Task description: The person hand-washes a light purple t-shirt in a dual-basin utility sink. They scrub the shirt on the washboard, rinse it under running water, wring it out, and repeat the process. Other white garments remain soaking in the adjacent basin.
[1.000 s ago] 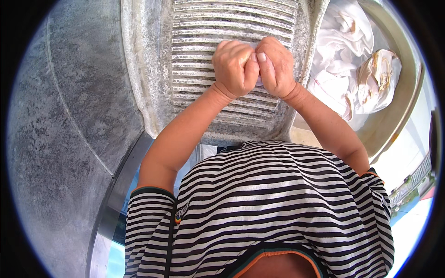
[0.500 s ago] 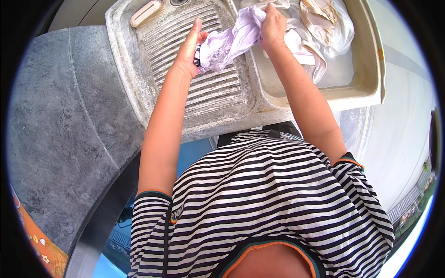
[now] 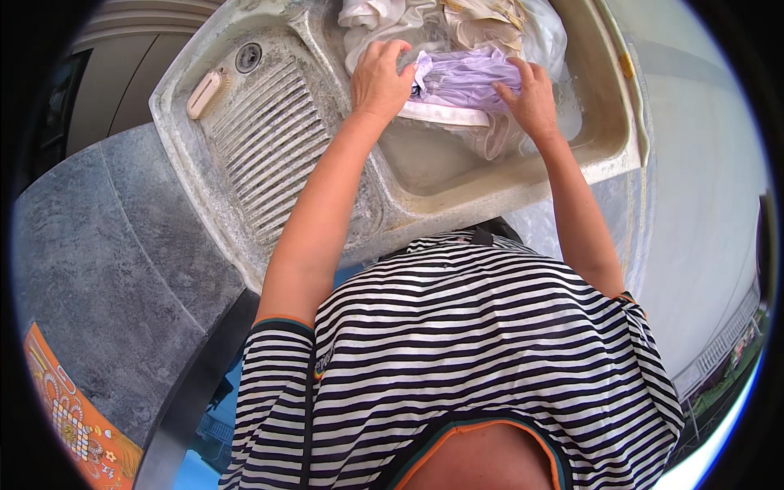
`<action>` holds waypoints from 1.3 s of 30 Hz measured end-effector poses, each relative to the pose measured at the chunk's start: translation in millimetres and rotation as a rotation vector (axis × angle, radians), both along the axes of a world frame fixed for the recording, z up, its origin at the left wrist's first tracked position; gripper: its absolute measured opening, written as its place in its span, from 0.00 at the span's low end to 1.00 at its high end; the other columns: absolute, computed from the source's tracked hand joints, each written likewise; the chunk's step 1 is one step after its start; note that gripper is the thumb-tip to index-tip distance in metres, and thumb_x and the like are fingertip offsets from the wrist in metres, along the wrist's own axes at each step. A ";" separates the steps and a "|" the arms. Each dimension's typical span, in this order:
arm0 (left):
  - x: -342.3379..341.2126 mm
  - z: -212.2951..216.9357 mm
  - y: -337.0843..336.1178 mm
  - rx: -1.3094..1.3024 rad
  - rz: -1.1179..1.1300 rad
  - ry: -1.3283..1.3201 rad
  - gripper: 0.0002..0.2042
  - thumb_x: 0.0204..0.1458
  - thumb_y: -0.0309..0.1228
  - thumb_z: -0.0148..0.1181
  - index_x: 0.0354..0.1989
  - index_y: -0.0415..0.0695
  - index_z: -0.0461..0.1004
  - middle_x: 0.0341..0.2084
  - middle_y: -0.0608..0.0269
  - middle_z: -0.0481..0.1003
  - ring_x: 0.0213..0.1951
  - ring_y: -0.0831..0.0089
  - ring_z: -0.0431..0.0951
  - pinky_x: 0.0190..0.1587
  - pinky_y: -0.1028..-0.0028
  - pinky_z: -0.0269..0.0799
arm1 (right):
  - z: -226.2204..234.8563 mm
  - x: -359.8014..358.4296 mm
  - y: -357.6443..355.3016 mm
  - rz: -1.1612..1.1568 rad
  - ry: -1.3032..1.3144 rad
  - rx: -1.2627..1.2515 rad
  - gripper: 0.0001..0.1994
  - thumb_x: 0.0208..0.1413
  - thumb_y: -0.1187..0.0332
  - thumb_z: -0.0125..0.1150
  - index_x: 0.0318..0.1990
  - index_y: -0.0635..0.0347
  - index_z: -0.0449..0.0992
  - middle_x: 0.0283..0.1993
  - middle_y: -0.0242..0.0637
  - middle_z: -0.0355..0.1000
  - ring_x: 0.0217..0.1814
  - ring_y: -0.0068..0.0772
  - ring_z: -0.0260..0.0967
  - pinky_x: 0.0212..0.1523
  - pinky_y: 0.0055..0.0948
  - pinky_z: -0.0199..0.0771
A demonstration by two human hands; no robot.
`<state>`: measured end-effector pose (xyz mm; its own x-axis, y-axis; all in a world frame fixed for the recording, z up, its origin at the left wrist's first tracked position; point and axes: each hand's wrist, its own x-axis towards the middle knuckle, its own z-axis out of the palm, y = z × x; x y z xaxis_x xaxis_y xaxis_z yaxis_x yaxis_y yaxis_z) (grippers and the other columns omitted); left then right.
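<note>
A lavender garment (image 3: 461, 77) lies gathered on top of the wet white laundry (image 3: 396, 37) in the right-hand basin of the sink (image 3: 600, 167). My left hand (image 3: 380, 82) holds its left end, fingers curled, near a small dark-patterned edge. At the garment's right end, my right hand (image 3: 531, 100) grips with thumb and fingers bent over the fabric. Below the garment, a white band of cloth (image 3: 445, 114) stretches across, and shallow cloudy water shows beneath. The fingertips of both hands are partly hidden by cloth.
On the left is a ribbed washboard (image 3: 265, 151) with a drain (image 3: 248, 57) at its top. A pink-backed scrub brush (image 3: 206, 94) sits on its left ledge. A grey countertop (image 3: 90, 245) adjoins the sink, and an orange patterned item (image 3: 82, 416) lies at lower left.
Both hands carried the lavender garment from over the washboard rightward into the basin. It was stretched at a slant before; now it lies level on the other laundry. The view has shifted too.
</note>
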<state>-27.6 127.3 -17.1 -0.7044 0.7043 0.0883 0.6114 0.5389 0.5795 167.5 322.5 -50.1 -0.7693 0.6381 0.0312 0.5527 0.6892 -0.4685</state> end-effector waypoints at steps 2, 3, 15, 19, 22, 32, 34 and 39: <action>20.7 -23.8 21.1 -0.100 -0.013 -0.146 0.21 0.48 0.36 0.70 0.51 0.46 0.75 0.41 0.55 0.75 0.49 0.55 0.76 0.51 0.59 0.71 | -33.7 -1.8 -8.8 0.139 -0.201 0.115 0.30 0.51 0.59 0.67 0.64 0.42 0.67 0.63 0.42 0.64 0.64 0.53 0.62 0.57 0.48 0.73; 27.3 -37.2 28.0 -0.128 0.041 -0.209 0.22 0.47 0.35 0.70 0.52 0.49 0.75 0.42 0.54 0.75 0.50 0.53 0.75 0.52 0.59 0.71 | -48.9 -4.5 -8.4 0.127 -0.212 0.075 0.30 0.52 0.61 0.65 0.64 0.42 0.66 0.64 0.42 0.63 0.65 0.53 0.61 0.57 0.49 0.73; 13.3 -40.1 7.6 0.033 0.120 -0.520 0.20 0.45 0.20 0.63 0.50 0.45 0.77 0.46 0.57 0.79 0.46 0.64 0.80 0.51 0.71 0.73 | 2.5 -23.6 82.8 0.460 -0.327 -0.188 0.12 0.48 0.70 0.66 0.41 0.57 0.75 0.42 0.42 0.75 0.44 0.50 0.75 0.45 0.44 0.76; 10.7 -18.3 -2.7 0.273 0.319 -0.514 0.19 0.43 0.14 0.55 0.45 0.43 0.79 0.45 0.59 0.78 0.46 0.64 0.78 0.52 0.69 0.72 | 46.4 -15.5 86.5 0.627 -0.421 -0.338 0.10 0.46 0.71 0.69 0.38 0.57 0.77 0.39 0.39 0.74 0.42 0.46 0.75 0.41 0.42 0.76; 11.4 -11.9 6.6 0.016 0.180 0.219 0.21 0.41 0.14 0.53 0.45 0.45 0.78 0.45 0.60 0.75 0.47 0.60 0.76 0.55 0.64 0.70 | 57.8 -7.5 67.4 0.782 -0.509 -0.113 0.10 0.46 0.70 0.70 0.36 0.56 0.77 0.38 0.38 0.74 0.40 0.45 0.75 0.41 0.41 0.76; 55.0 -36.3 -10.4 -0.275 -0.012 0.072 0.17 0.46 0.23 0.62 0.47 0.48 0.78 0.42 0.62 0.74 0.48 0.60 0.75 0.51 0.62 0.69 | -24.5 0.5 44.6 0.508 -0.129 -0.268 0.09 0.48 0.71 0.66 0.39 0.54 0.75 0.36 0.37 0.72 0.39 0.43 0.75 0.40 0.40 0.77; 52.8 -23.7 -6.2 -0.192 -0.015 0.049 0.15 0.47 0.25 0.63 0.45 0.47 0.78 0.40 0.63 0.75 0.47 0.60 0.75 0.50 0.62 0.69 | -14.5 5.1 60.5 0.442 -0.104 -0.478 0.07 0.49 0.70 0.65 0.35 0.55 0.75 0.35 0.37 0.72 0.38 0.44 0.75 0.39 0.40 0.76; 51.7 -56.2 9.4 -0.299 -0.192 -0.031 0.13 0.46 0.29 0.66 0.43 0.47 0.79 0.38 0.60 0.78 0.46 0.58 0.77 0.49 0.61 0.69 | -7.2 9.2 65.9 0.584 -0.092 -0.259 0.05 0.47 0.73 0.67 0.32 0.57 0.76 0.34 0.36 0.73 0.38 0.43 0.73 0.38 0.38 0.75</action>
